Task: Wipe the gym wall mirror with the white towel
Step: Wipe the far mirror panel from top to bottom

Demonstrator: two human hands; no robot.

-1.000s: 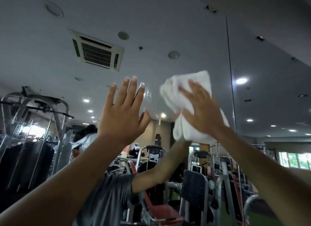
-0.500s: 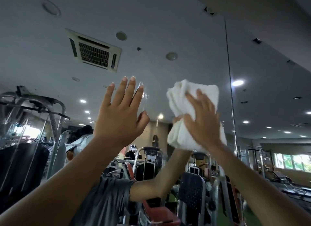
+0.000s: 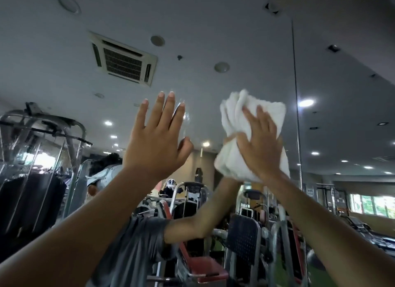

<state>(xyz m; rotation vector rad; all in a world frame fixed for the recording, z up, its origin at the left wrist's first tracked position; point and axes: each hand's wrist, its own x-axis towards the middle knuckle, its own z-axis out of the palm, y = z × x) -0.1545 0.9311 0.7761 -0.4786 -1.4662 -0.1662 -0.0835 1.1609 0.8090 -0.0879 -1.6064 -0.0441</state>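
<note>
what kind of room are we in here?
Almost certainly a gym: a wall mirror reflects weight machines and a red padded bench, with a ceiling air-con cassette overhead.

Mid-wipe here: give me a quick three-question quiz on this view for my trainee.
1. True or false: the left hand grips the white towel.
2. On which side of the vertical panel seam is the towel? A) left B) right C) across it
3. Fill in: the right hand presses the towel, fingers spread, against the gym wall ____.
Key: 1 false, it lies flat and bare on the glass; 2 A; 3 mirror.
</note>
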